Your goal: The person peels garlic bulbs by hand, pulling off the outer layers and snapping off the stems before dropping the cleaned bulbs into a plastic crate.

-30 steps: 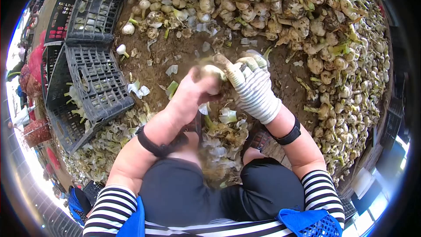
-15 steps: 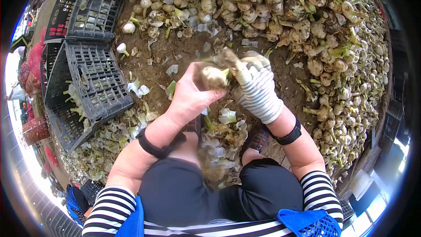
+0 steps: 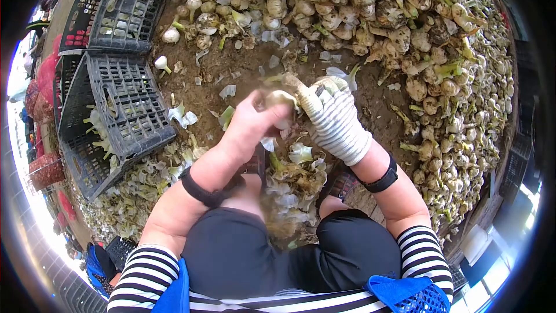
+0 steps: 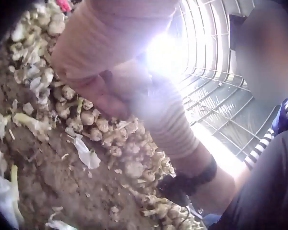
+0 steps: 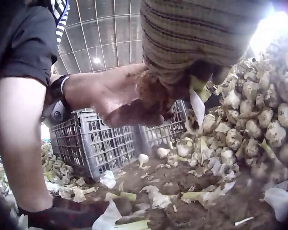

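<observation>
The left hand (image 3: 250, 120) partly hides a blurred bulb (image 3: 279, 99), apparently garlic.

No readable writing is showing anywhere from where I am standing: not one label, brand name, number or sign is presenting a legible word or figure on any surface before me.

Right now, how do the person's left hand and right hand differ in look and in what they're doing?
The left hand is bare, while the right hand wears a pale striped glove. The left hand grips a garlic bulb; the right hand works close beside that bulb, and whether it holds anything itself cannot be made out. Shared: each arm carries a dark band near the wrist.
</observation>
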Demonstrator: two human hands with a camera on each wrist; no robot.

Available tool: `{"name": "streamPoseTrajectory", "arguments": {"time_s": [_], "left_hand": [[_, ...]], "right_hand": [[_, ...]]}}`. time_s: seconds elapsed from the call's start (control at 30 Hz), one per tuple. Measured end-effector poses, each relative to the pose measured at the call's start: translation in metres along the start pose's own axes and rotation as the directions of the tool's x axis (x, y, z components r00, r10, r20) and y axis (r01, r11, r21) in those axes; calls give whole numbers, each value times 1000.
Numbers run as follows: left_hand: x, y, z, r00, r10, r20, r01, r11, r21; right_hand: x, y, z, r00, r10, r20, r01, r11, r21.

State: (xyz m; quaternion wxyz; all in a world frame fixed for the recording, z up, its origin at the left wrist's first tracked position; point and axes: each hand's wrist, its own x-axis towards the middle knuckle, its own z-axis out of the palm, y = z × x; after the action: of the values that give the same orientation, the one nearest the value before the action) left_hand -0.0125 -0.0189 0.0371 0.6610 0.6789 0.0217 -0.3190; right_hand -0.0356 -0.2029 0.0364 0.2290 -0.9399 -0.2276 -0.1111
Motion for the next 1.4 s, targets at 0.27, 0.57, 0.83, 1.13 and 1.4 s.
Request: {"name": "streamPoseTrajectory", "arguments": {"time_s": [0.27,0.57,0.83,1.13,1.4], "left_hand": [[1,0,7,990,-111,87,139,881,-453],[0,8,23,971,230,-58,-236,904,-357],[10,49,18,866,-419,273,475,517,-712],[-17,51,25,957,279,-73,-276,959,59],[-92,106,-20,918,194,345,-25,898,-439]], "right_hand": [[-7,-16,-15,668,543,509,-411,-301,860],[1,-19,14,705,566,428,-218,-401,890],[9,-24,-1,604,786,128,-384,148,911],[26,-44,-74,923,286,-256,-225,944,242],[28,-97,-138,749,332,573,-529,-221,819]]}}
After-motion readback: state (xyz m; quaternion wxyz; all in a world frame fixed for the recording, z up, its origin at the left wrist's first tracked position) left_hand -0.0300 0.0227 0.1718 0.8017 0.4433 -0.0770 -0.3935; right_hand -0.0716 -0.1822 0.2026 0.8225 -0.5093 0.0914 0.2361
